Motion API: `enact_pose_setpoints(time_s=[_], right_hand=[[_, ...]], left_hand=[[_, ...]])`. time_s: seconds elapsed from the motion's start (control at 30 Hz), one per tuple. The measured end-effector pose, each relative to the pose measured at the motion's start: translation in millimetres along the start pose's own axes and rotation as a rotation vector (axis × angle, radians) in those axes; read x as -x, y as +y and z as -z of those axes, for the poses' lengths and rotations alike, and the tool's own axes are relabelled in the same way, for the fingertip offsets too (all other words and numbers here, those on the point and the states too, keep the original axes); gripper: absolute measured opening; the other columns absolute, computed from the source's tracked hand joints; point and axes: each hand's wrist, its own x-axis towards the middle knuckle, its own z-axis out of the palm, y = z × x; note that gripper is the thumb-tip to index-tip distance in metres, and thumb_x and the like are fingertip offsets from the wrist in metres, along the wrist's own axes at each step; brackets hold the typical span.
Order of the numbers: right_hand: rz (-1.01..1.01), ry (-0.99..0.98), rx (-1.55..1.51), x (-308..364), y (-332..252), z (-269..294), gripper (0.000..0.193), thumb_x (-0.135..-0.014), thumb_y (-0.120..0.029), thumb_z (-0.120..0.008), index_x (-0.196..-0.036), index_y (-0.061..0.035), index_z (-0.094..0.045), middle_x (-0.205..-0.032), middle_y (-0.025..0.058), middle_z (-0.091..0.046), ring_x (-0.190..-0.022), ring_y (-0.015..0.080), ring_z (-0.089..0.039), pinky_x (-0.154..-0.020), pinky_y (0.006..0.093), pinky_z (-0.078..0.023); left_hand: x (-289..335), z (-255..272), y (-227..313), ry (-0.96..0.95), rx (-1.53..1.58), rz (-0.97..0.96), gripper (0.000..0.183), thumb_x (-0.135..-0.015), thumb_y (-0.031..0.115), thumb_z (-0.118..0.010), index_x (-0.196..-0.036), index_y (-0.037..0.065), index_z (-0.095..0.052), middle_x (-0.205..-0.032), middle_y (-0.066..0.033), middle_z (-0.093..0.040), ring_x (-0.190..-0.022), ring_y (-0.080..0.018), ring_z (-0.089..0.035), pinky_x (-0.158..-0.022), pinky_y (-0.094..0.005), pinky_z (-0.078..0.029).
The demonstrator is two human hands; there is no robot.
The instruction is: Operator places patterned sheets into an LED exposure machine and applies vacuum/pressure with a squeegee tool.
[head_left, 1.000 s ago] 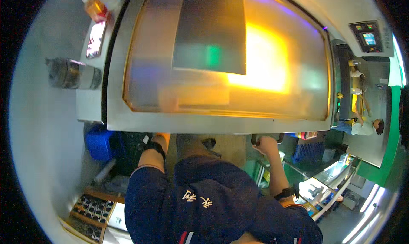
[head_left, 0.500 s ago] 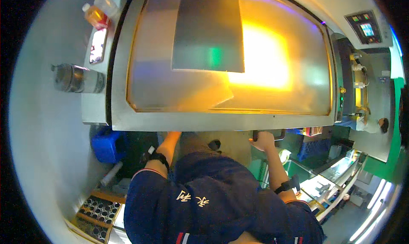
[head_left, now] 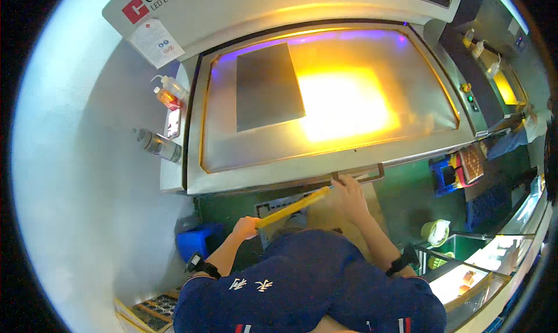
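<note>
At your far left, on the narrow side ledge of the machine, there is a grey bottle with dark lid lying toward the wall side, and behind it a phone, a bottle with orange-red liquid and a clear squeeze bottle. Below these, a blue bin stands on the floor. Your left hand is closed on the near end of a yellow strip-like piece, which rises slantwise to the right, in front of the machine. On the machine's top surface lies a dark rectangular sheet, left of a bright yellow glow. The far end of the yellow piece comes just beside your right hand. This hand has its fingers bent at the left end of the bar handle; I cannot tell how firmly it grips, or if it touches the piece. Further right, a green bucket stands near a glass-topped lit table.
</note>
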Motion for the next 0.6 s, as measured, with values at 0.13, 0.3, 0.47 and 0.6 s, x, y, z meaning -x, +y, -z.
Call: enact_pose_setpoints(time_s=[0.13, 0.3, 0.47, 0.6], right_hand=[[0.29, -0.461, -0.064, 33.8, 6.5, 31.9, 0.063, -0.074, -0.021, -0.078, -0.132, -0.0132, -0.054, -0.129, 0.0112, -0.058, -0.115, 0.0292, -0.058, -0.097, 0.0433, -0.046], [0.279, -0.883, 0.076, -24.8, -0.7, 91.8, 0.052, -0.072, -0.018, -0.075, -0.123, -0.014, -0.061, -0.113, 0.0111, -0.067, -0.102, 0.0306, -0.065, -0.086, 0.0449, -0.051], [0.391, -0.166, 0.136, -112.5, 24.5, 39.5, 0.041, -0.084, -0.009, -0.056, -0.124, -0.0175, -0.063, -0.119, 0.0098, -0.067, -0.113, 0.0282, -0.063, -0.093, 0.0406, -0.052], [0.35, -0.33, 0.081, -162.0, 54.4, -42.0, 0.053, -0.078, -0.006, -0.061, -0.13, -0.0159, -0.058, -0.135, 0.0068, -0.06, -0.127, 0.0271, -0.054, -0.099, 0.0381, -0.049]], left_hand=[[42.6, 75.4, 77.2, -0.138, -0.101, -0.133, 0.045, -0.075, 0.015, -0.065, -0.119, 0.023, -0.066, -0.102, -0.0149, -0.07, -0.094, -0.0373, -0.066, -0.084, -0.0478, -0.053], [55.1, 138.5, 114.2, 0.04, -0.19, -0.163, 0.058, -0.071, 0.01, -0.071, -0.127, 0.019, -0.062, -0.107, -0.0126, -0.07, -0.097, -0.0341, -0.066, -0.088, -0.045, -0.051], [-20.9, 170.1, 80.8, 0.54, -0.285, -0.22, 0.07, -0.079, 0.006, -0.064, -0.145, 0.017, -0.043, -0.14, -0.0097, -0.054, -0.12, -0.0392, -0.053, -0.103, -0.0587, -0.038], [-105.4, 183.2, 47.2, 0.247, -0.21, 0.006, 0.07, -0.084, 0.009, -0.063, -0.148, 0.014, -0.037, -0.149, -0.009, -0.046, -0.128, -0.0402, -0.048, -0.106, -0.0603, -0.037]])
